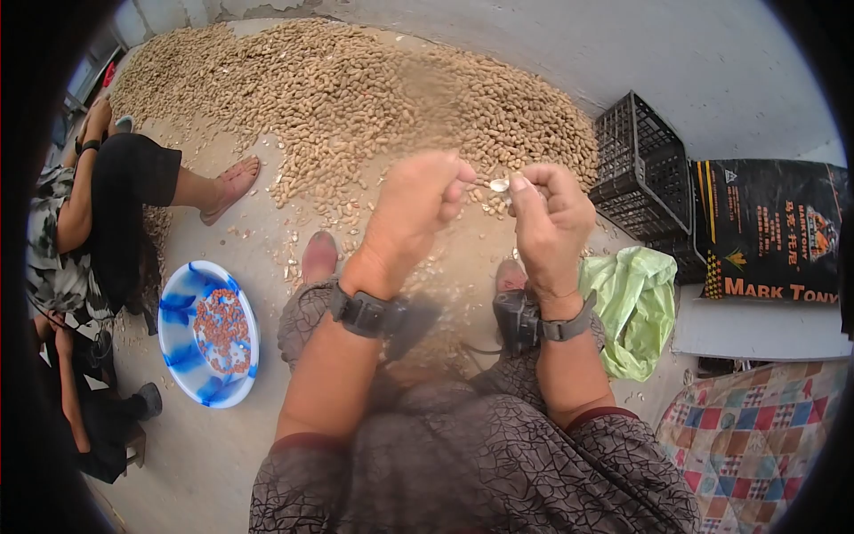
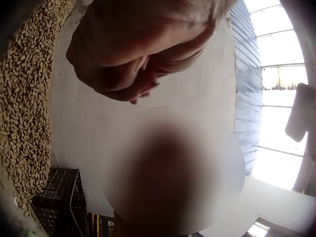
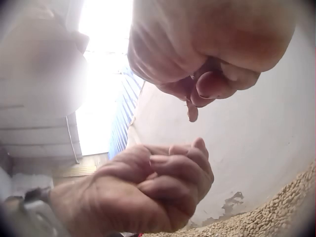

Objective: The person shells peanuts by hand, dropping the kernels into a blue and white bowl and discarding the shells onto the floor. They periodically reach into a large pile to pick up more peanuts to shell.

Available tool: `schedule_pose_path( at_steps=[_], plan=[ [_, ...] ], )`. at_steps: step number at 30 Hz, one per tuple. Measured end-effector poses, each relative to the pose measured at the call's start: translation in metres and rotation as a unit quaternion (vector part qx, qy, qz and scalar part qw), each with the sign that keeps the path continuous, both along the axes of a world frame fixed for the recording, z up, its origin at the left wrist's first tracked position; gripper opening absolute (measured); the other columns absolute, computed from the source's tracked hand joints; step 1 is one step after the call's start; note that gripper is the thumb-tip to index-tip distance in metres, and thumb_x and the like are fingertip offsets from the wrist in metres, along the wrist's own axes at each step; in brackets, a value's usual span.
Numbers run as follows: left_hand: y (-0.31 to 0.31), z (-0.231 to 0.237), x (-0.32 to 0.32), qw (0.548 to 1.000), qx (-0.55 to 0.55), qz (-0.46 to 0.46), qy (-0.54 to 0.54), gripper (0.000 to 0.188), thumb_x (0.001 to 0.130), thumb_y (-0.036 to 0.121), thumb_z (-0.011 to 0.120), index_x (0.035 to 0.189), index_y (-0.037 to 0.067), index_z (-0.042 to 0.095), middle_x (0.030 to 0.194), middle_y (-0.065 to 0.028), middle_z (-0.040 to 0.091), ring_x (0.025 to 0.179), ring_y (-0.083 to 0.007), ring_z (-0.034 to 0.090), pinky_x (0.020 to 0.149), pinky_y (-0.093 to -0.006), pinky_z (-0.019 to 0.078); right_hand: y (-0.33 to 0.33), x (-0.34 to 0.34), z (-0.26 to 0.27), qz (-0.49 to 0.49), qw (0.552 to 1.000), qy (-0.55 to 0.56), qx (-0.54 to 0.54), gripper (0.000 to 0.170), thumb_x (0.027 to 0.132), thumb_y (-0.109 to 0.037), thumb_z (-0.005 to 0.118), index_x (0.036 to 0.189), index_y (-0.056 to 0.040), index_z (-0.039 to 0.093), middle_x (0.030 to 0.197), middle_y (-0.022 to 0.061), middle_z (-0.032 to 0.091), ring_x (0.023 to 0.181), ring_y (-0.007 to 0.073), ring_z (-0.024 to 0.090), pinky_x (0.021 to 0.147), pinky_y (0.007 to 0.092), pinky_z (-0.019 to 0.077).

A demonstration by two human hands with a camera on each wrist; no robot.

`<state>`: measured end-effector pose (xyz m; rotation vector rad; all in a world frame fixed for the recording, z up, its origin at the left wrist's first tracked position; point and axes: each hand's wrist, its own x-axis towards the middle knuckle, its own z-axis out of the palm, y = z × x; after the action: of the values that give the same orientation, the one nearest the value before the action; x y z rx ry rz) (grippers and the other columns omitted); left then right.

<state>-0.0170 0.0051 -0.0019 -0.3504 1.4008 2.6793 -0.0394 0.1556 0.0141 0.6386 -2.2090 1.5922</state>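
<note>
In the head view my right hand [image 1: 553, 218] pinches an opened peanut shell [image 1: 499, 185], its pale inside showing, between thumb and fingers. The right wrist view has the peanut shell [image 3: 192, 111] poking out below the fingertips of that hand [image 3: 212, 49]. Close by on the left, my left hand [image 1: 416, 214] has its fingers curled in, with the fingertips turned toward the shell. Nothing shows between the left fingers, and the inside of the palm is hidden. A wide heap of unshelled peanuts [image 1: 338, 93] lies on the floor beyond both hands.
A blue and white basin [image 1: 167, 343] with shelled red peanuts [image 1: 222, 329] stands at the left, near a seated person's leg [image 1: 142, 178]. To the right are a black crate [image 1: 636, 151], a green plastic bag [image 1: 633, 303], a black printed sack [image 1: 774, 227] and a checked cloth [image 1: 756, 436].
</note>
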Motion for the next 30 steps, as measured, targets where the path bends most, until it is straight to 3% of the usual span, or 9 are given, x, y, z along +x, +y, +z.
schedule_pose_path(
  at_steps=[2, 4, 8, 10, 15, 17, 21, 24, 30],
  plan=[
    [-0.001, -0.002, -0.001, 0.997, 0.025, 0.015, 0.066, 0.017, 0.09, 0.012, 0.049, 0.094, -0.003, 0.058, 0.063, 0.0006, 0.052, 0.046, -0.003, 0.041, 0.039, -0.0138, 0.0295, 0.002, -0.004, 0.004, 0.026, 0.998, -0.056, 0.0, 0.015, 0.088, -0.014, 0.054, 0.082, -0.0009, 0.059, 0.06, 0.0009, 0.054, 0.046, 0.0028, 0.042, 0.044, 0.0173, 0.0327],
    [-0.002, 0.005, 0.001, 0.997, 0.021, -0.008, 0.068, 0.019, 0.09, 0.012, 0.049, 0.096, -0.003, 0.059, 0.063, 0.0008, 0.052, 0.046, -0.0028, 0.042, 0.039, -0.0137, 0.0303, 0.004, -0.002, 0.012, 0.082, 0.945, -0.313, 0.045, 0.036, 0.094, -0.03, 0.044, 0.085, 0.001, 0.059, 0.059, 0.0048, 0.055, 0.042, 0.0046, 0.038, 0.041, 0.0196, 0.0305],
    [0.0, 0.009, 0.003, 0.995, -0.037, -0.053, 0.073, 0.022, 0.09, 0.013, 0.05, 0.1, -0.005, 0.06, 0.061, 0.0018, 0.052, 0.045, -0.0018, 0.04, 0.04, -0.0139, 0.0314, 0.003, -0.009, 0.008, 0.074, 0.937, -0.34, 0.02, 0.05, 0.095, -0.041, 0.035, 0.09, 0.0035, 0.059, 0.06, 0.0082, 0.056, 0.038, 0.006, 0.034, 0.036, 0.0205, 0.0277],
    [-0.001, 0.012, 0.006, 0.993, -0.066, -0.063, 0.073, 0.021, 0.088, 0.011, 0.05, 0.097, -0.005, 0.061, 0.065, 0.0001, 0.055, 0.049, -0.0031, 0.042, 0.043, -0.0161, 0.0339, 0.003, -0.008, 0.013, 0.081, 0.913, -0.397, -0.044, 0.05, 0.095, -0.039, 0.034, 0.089, 0.0023, 0.062, 0.055, 0.0045, 0.057, 0.041, 0.0067, 0.041, 0.038, 0.0213, 0.0311],
    [0.011, 0.016, 0.006, 0.989, -0.072, -0.077, 0.1, 0.025, 0.088, 0.012, 0.052, 0.105, -0.003, 0.062, 0.066, 0.0015, 0.059, 0.049, -0.0001, 0.045, 0.042, -0.013, 0.0333, 0.002, -0.007, 0.015, 0.09, 0.893, -0.433, -0.088, 0.053, 0.095, -0.042, 0.032, 0.093, 0.0025, 0.061, 0.05, 0.0016, 0.051, 0.037, 0.0065, 0.038, 0.033, 0.0209, 0.0287],
    [0.012, 0.023, 0.009, 0.959, -0.222, -0.131, 0.116, 0.027, 0.089, 0.014, 0.053, 0.109, -0.002, 0.061, 0.073, -0.001, 0.063, 0.05, 0.0001, 0.046, 0.044, -0.0129, 0.0345, 0.001, -0.007, 0.012, 0.073, 0.895, -0.434, -0.073, 0.054, 0.096, -0.042, 0.031, 0.093, 0.0024, 0.061, 0.049, 0.0008, 0.049, 0.036, 0.0069, 0.037, 0.032, 0.0209, 0.0287],
    [0.02, 0.013, 0.008, 0.965, -0.175, -0.139, 0.134, 0.025, 0.088, 0.016, 0.054, 0.104, -0.001, 0.063, 0.073, -0.0015, 0.063, 0.05, 0.0001, 0.046, 0.043, -0.0136, 0.034, -0.002, -0.005, 0.003, 0.098, 0.879, -0.454, -0.112, 0.051, 0.096, -0.041, 0.031, 0.087, 0.0002, 0.059, 0.048, 0.0, 0.045, 0.035, 0.0073, 0.037, 0.032, 0.0212, 0.0285],
    [0.017, 0.014, 0.008, 0.971, -0.189, -0.13, 0.066, 0.021, 0.088, 0.015, 0.056, 0.097, -0.001, 0.065, 0.069, -0.0015, 0.061, 0.052, -0.0003, 0.047, 0.042, -0.0136, 0.0323, -0.003, -0.002, 0.004, 0.12, 0.867, -0.46, -0.146, 0.047, 0.096, -0.04, 0.033, 0.083, -0.0014, 0.057, 0.049, 0.0009, 0.046, 0.036, 0.0071, 0.037, 0.032, 0.0215, 0.0282],
    [0.013, 0.008, 0.003, 0.991, -0.115, 0.002, 0.066, 0.02, 0.086, 0.017, 0.057, 0.081, 0.0, 0.065, 0.066, -0.0006, 0.06, 0.051, -0.0025, 0.043, 0.044, -0.0175, 0.0312, 0.003, -0.006, 0.003, 0.132, 0.889, -0.397, -0.186, 0.03, 0.092, -0.03, 0.047, 0.086, -0.0016, 0.056, 0.064, 0.0064, 0.056, 0.041, 0.0055, 0.039, 0.034, 0.0184, 0.0267]
  ],
)
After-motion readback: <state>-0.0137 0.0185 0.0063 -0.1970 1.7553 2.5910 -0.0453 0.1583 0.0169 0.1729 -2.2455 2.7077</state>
